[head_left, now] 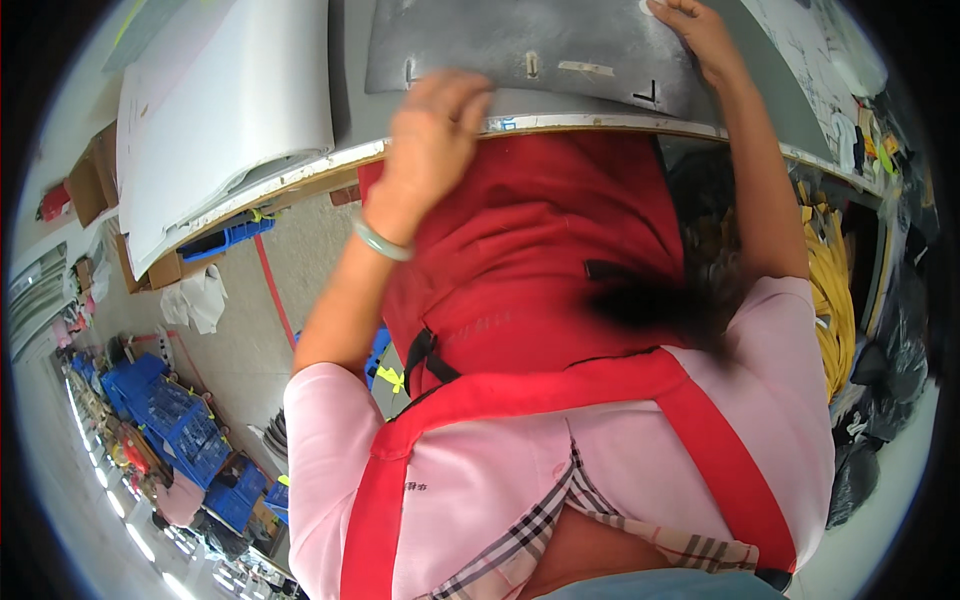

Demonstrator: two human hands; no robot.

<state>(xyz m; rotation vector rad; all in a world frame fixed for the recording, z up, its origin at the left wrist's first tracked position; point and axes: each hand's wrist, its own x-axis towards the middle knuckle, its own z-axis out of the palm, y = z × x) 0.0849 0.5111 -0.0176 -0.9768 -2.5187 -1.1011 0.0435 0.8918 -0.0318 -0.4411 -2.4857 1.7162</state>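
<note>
Blue crates line the floor, white sheets overhang the table, yellow straps hang.

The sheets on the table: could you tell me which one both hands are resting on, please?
The grey sheet at the middle of the table. The left hand rests on its near edge and the right hand farther up. The white sheets to the left lie untouched.

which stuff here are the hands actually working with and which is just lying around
In hand:
- grey sheet on the table edge, with the left hand on its near edge and the right hand pressing its far corner

Lying about:
- white sheets stacked to the left
- blue crates on the floor
- cardboard boxes
- yellow bundle under the table
</note>
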